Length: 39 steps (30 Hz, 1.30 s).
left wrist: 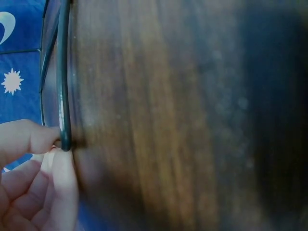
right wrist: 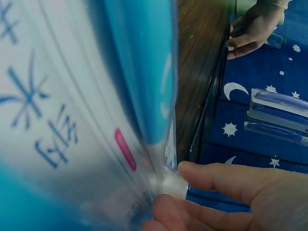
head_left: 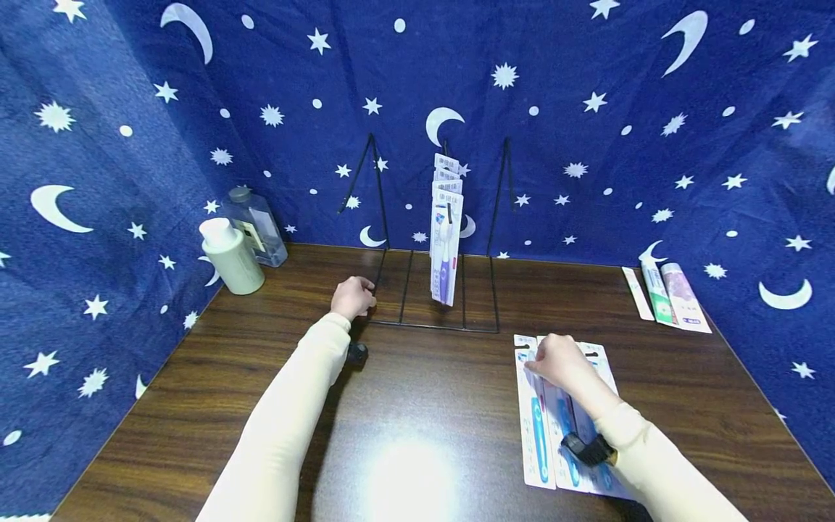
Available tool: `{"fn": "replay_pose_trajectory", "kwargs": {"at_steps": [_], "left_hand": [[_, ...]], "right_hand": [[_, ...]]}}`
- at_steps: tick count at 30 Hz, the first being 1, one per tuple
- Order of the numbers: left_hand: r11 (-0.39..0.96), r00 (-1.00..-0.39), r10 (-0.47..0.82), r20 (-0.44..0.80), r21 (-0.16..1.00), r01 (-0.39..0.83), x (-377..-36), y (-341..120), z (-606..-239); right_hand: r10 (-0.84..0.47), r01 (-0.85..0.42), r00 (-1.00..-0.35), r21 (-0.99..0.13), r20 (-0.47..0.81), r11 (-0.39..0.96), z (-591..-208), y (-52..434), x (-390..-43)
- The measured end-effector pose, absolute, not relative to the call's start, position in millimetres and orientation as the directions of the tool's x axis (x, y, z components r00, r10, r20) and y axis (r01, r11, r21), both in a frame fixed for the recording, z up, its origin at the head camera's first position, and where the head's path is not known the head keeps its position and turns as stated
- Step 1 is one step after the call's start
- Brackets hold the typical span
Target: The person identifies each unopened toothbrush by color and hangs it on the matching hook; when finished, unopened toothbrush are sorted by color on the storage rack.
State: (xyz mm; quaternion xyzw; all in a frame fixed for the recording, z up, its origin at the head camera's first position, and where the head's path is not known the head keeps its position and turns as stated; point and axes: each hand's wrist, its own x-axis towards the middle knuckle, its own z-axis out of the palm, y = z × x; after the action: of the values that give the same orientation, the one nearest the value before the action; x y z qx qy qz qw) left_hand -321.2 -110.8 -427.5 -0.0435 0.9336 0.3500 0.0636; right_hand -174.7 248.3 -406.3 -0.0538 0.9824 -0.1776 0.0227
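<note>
Your left hand (head_left: pixel 353 297) is pinching the black wire rack (head_left: pixel 435 290) at its front corner, while your right hand (head_left: pixel 559 361) is gripping the top of a toothbrush pack (head_left: pixel 536 428) lying on the desk (head_left: pixel 424 406). That thin pinch could be slipping, tipping the rack.

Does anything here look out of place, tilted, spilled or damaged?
Nothing stands out. The toothbrush packs hang straight on the wire rack, the bottles stand upright, and the packs on the table lie flat, undamaged. No spill shows.
</note>
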Motion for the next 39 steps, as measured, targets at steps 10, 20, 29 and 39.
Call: {"fn": "replay_pose_trajectory", "kwargs": {"at_steps": [10, 20, 29, 39], "left_hand": [[0.75, -0.99, -0.037, -0.137, 0.651, -0.118, -320.0, -109.3, -427.2], [0.741, -0.987, -0.038, -0.157, 0.658, -0.133, -321.0, -109.7, -426.8], [0.735, -0.986, -0.042, -0.162, 0.664, -0.14, -320.6, -110.8, -427.8], [0.725, -0.987, -0.042, -0.157, 0.675, -0.138, -319.7, -110.6, -428.0]], "right_hand": [[-0.081, -0.106, -0.993, -0.353, 0.086, 0.93, -402.8, 244.4, -180.8], [0.0, -0.114, -0.964, -0.417, 0.264, 0.902, -385.5, 245.8, -180.7], [0.049, -0.213, -0.871, -0.465, 0.49, 0.859, -365.8, 238.6, -173.1], [0.094, -0.309, -0.761, -0.486, 0.642, 0.817, -344.8, 225.4, -168.6]]}}
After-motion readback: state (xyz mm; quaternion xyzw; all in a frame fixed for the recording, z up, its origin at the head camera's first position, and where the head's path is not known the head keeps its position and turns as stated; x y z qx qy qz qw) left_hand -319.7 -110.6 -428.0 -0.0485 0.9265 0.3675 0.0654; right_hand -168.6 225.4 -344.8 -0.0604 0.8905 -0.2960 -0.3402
